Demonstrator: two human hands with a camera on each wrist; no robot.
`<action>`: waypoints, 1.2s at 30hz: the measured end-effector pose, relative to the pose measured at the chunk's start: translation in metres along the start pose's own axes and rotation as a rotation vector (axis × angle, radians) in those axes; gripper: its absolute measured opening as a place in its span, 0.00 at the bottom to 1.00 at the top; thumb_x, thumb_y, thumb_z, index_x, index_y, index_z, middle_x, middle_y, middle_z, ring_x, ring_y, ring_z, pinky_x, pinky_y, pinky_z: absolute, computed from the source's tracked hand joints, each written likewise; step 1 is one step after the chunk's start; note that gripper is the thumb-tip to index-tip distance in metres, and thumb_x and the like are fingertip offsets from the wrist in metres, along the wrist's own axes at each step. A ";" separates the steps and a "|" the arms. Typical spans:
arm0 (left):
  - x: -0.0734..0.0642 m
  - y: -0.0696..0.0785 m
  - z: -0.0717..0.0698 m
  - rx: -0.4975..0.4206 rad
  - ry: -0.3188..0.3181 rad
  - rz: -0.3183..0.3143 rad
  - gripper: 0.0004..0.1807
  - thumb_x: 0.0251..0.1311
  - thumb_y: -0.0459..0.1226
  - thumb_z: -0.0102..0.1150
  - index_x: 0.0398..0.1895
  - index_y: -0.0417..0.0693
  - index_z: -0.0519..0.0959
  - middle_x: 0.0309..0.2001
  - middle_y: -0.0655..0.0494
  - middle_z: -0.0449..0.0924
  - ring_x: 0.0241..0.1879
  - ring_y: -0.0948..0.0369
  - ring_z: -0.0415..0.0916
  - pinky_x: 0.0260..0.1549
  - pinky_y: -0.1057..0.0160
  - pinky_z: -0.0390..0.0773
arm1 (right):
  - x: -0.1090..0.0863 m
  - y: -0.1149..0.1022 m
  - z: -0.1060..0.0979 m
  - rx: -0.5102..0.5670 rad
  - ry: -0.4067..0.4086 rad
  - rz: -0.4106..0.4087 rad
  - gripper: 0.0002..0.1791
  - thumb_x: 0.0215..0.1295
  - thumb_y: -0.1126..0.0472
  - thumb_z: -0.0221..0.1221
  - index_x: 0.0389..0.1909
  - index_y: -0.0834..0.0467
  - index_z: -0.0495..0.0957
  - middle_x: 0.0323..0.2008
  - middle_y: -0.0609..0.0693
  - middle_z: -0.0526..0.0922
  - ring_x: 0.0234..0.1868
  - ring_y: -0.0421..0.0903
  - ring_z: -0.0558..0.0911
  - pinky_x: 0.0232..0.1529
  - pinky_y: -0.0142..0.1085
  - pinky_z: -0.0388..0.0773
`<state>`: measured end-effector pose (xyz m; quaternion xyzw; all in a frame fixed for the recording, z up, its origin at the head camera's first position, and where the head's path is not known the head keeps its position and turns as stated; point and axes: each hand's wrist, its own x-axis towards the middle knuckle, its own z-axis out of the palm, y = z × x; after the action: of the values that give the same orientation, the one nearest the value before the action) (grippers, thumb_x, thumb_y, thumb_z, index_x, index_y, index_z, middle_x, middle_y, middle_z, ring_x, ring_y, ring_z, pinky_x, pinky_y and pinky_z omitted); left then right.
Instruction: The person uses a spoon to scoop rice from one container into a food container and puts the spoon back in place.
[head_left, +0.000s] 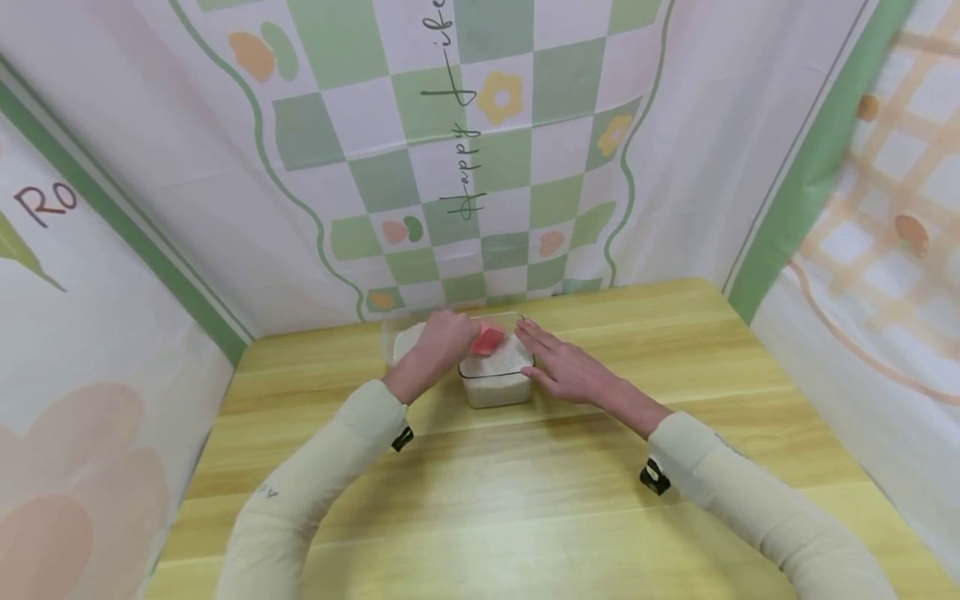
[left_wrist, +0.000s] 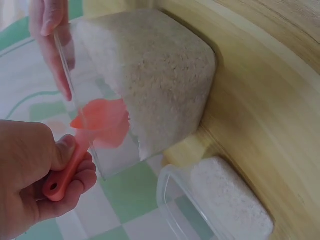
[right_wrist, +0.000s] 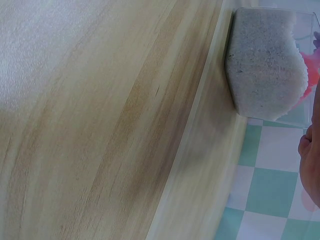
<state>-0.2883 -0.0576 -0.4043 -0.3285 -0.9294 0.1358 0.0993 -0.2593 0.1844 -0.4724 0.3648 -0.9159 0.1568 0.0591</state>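
Note:
My left hand (head_left: pixel 447 335) grips the handle of a red scoop (left_wrist: pixel 106 120). The scoop's bowl dips inside a clear, square-sided container (head_left: pixel 498 390), right at the surface of the white rice (left_wrist: pixel 160 75). The rice is heaped higher on one side. On the container's right side, my right hand (head_left: pixel 566 367) touches the rim and wall with fingers straight. That hand also shows at the top of the left wrist view, its fingertips along the rim.
A second clear plastic container (left_wrist: pixel 172 200), with rice in it, stands just left of the first, partly hidden by the left hand in the head view. Both stand on a wooden table (head_left: pixel 480 500) near its back edge, before a checkered cloth (head_left: pixel 510 158).

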 end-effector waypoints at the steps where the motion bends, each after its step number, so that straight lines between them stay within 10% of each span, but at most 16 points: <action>1: 0.002 0.001 0.001 0.007 -0.001 0.009 0.11 0.63 0.29 0.56 0.26 0.50 0.83 0.27 0.56 0.85 0.25 0.58 0.80 0.24 0.58 0.83 | 0.000 0.000 0.000 0.001 0.001 -0.001 0.36 0.76 0.52 0.50 0.76 0.67 0.52 0.78 0.63 0.51 0.78 0.58 0.54 0.72 0.53 0.63; 10: 0.019 0.013 0.006 -0.048 -0.044 0.079 0.11 0.63 0.45 0.65 0.27 0.51 0.83 0.28 0.58 0.86 0.29 0.59 0.82 0.31 0.59 0.84 | 0.001 0.000 0.000 0.007 0.004 -0.012 0.37 0.76 0.52 0.51 0.76 0.66 0.51 0.78 0.62 0.50 0.79 0.57 0.54 0.73 0.53 0.62; 19: 0.032 0.012 0.007 -0.003 -0.124 0.108 0.04 0.63 0.39 0.63 0.31 0.50 0.83 0.34 0.57 0.86 0.35 0.60 0.82 0.39 0.60 0.83 | 0.002 0.002 0.000 0.004 0.029 -0.032 0.37 0.77 0.50 0.50 0.76 0.67 0.52 0.77 0.65 0.53 0.78 0.59 0.55 0.71 0.54 0.64; 36: 0.032 0.003 0.004 -0.276 -0.225 0.089 0.06 0.61 0.35 0.62 0.27 0.45 0.79 0.30 0.53 0.83 0.30 0.57 0.79 0.36 0.57 0.82 | -0.002 -0.001 -0.003 0.007 -0.017 -0.008 0.38 0.79 0.45 0.44 0.77 0.66 0.50 0.79 0.62 0.49 0.78 0.58 0.54 0.73 0.53 0.62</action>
<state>-0.3120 -0.0355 -0.4058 -0.3624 -0.9290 0.0472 -0.0577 -0.2573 0.1859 -0.4702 0.3698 -0.9144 0.1566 0.0506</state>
